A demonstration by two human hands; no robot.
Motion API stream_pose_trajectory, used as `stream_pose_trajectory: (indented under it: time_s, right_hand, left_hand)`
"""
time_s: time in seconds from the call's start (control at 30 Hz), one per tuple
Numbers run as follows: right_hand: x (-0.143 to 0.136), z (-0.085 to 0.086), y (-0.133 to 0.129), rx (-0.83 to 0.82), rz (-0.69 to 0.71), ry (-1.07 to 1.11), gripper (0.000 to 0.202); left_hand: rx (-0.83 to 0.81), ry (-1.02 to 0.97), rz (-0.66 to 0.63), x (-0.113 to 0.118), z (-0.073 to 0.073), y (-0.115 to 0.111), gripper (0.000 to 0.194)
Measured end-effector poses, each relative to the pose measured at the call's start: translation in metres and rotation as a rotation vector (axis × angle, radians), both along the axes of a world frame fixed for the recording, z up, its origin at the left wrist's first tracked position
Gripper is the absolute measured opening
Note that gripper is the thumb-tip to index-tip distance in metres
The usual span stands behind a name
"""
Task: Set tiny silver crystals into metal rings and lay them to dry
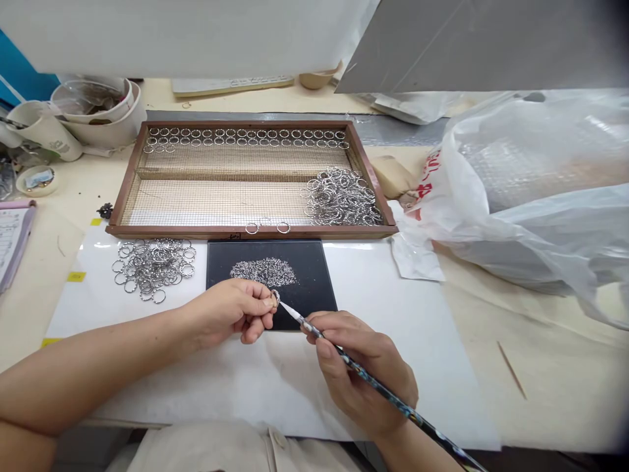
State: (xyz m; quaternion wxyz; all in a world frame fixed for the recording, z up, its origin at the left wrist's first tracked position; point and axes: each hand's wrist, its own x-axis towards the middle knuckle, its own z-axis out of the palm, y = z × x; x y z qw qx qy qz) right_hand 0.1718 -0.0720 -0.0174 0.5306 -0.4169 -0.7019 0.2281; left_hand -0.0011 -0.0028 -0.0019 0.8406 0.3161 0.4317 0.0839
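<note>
a small ring between fingertips, the tool tip at its edge

the ring (276,299) is above the black pad (309,305), near the heap of tiny shiny pieces (265,271). it looks very light and stiff, probably slippery, and its small parts may be fragile; the best hold seems to be by the outer band, with a gentle pinch. the slim tool (361,372) looks light also, and is better held close to its white tip.

the left hand (223,313) comes in from the side, thumb and index finger pinching the ring, other fingers curled. the right hand (368,367) grips the tool like a pen, slanting it toward the ring. the mesh tray (246,233) lies beyond the pad, and a pile of rings (154,262) lies to its left.
</note>
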Motion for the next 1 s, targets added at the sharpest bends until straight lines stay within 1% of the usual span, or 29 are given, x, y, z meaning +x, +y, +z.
stream_pose_trajectory:
  time_s: [0.2, 0.57, 0.63, 0.67, 0.77, 0.83, 0.9, 1.0]
  right_hand:
    - [0.000, -0.003, -0.001, 0.001, 0.003, 0.013, 0.033]
    - [0.001, -0.004, -0.003, 0.003, -0.007, 0.003, 0.029]
    - [0.003, -0.006, -0.004, -0.031, -0.059, 0.017, 0.027]
    - [0.003, -0.007, -0.004, -0.063, -0.114, 0.026, 0.024]
    - [0.007, -0.011, -0.004, -0.200, -0.334, 0.031, 0.013]
    - [0.009, -0.014, -0.002, -0.294, -0.436, 0.019, 0.006]
    - [0.011, -0.016, 0.000, -0.380, -0.473, 0.007, 0.004]
    - [0.011, -0.017, 0.003, -0.458, -0.477, -0.017, 0.007]
  left_hand:
    - [0.000, -0.007, -0.003, 0.000, 0.000, 0.000, 0.024]
    - [-0.003, -0.004, -0.002, 0.000, 0.001, 0.000, 0.025]
    - [-0.005, 0.004, -0.001, 0.000, 0.001, 0.000, 0.025]
    - [-0.007, 0.010, 0.001, 0.000, 0.001, 0.000, 0.024]
    - [-0.012, 0.018, 0.009, 0.000, 0.002, 0.000, 0.024]
    - [-0.022, 0.016, 0.018, 0.000, 0.003, 0.000, 0.023]
    - [-0.030, 0.018, 0.024, 0.000, 0.005, 0.000, 0.022]
    - [-0.035, 0.033, 0.017, 0.000, 0.007, 0.001, 0.021]
